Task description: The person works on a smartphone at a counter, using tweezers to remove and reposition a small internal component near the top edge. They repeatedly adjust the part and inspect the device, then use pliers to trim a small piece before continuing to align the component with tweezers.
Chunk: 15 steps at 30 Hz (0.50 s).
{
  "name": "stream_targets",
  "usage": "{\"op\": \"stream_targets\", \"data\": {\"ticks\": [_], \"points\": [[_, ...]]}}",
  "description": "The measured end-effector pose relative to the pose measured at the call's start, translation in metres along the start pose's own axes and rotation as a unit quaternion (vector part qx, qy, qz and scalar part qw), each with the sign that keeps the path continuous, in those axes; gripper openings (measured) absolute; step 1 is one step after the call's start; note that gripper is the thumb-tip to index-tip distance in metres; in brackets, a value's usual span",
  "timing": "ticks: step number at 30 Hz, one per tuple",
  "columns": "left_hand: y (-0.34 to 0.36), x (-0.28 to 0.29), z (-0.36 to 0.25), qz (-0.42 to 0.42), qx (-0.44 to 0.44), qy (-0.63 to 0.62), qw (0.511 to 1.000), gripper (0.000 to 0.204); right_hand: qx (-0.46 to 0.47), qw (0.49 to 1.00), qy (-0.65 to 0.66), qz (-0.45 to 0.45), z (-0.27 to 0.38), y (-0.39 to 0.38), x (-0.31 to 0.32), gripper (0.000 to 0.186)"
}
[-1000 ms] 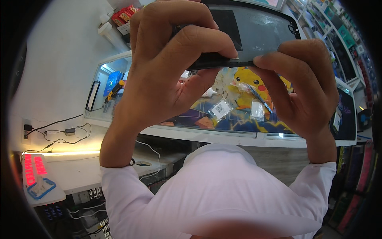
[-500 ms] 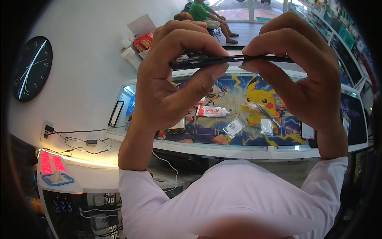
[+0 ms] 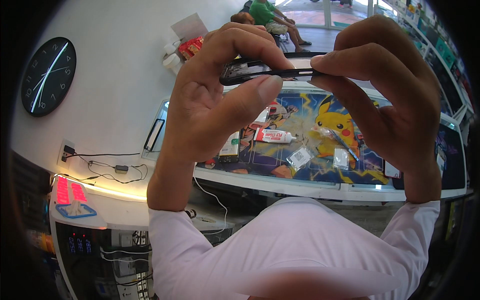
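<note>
Raised high in front of me is a thin black phone frame (image 3: 303, 73), seen nearly edge-on, with a slot along its near edge and see-through openings. My left hand (image 3: 202, 102) pinches its left part between thumb and fingers. At the other end my right hand (image 3: 397, 95) grips it the same way, thumb below and index finger on top. Beneath the hands, a white and red tube (image 3: 273, 135) lies on a colourful cartoon mat (image 3: 275, 159). A phone-like part (image 3: 230, 149) is partly hidden behind my left forearm.
Small clear packets (image 3: 300, 158) and a thin blue tool (image 3: 350, 147) lie on the mat, with a pale phone (image 3: 392, 169) at its right. A wall clock (image 3: 48, 77) and cabled socket (image 3: 66, 152) are at left. A person in green (image 3: 262, 12) sits beyond the counter.
The phone frame has tilted so that more of its face and openings show. Both hands keep their grip. The whole view has shifted slightly, with the surroundings now further right.
</note>
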<state>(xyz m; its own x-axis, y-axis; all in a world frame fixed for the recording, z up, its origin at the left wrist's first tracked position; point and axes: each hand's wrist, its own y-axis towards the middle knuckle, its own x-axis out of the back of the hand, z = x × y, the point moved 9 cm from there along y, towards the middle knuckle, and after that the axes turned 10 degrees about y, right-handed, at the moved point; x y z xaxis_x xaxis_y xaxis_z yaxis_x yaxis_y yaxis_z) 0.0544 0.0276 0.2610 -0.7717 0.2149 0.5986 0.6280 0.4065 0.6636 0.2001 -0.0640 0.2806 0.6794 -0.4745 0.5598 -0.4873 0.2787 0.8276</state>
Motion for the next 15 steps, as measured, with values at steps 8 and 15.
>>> {"op": "stream_targets", "data": {"ticks": [8, 15], "points": [[0.0004, -0.0009, -0.0081, -0.017, 0.015, 0.016, 1.0, 0.023, 0.029, 0.999, -0.031, 0.006, 0.004, 0.0006, 0.0011, 0.025], [-0.0012, -0.0035, -0.0085, -0.03, 0.007, -0.019, 0.999, 0.023, 0.024, 0.999, -0.032, 0.006, 0.0055, 0.002, 0.0018, 0.025]]}}
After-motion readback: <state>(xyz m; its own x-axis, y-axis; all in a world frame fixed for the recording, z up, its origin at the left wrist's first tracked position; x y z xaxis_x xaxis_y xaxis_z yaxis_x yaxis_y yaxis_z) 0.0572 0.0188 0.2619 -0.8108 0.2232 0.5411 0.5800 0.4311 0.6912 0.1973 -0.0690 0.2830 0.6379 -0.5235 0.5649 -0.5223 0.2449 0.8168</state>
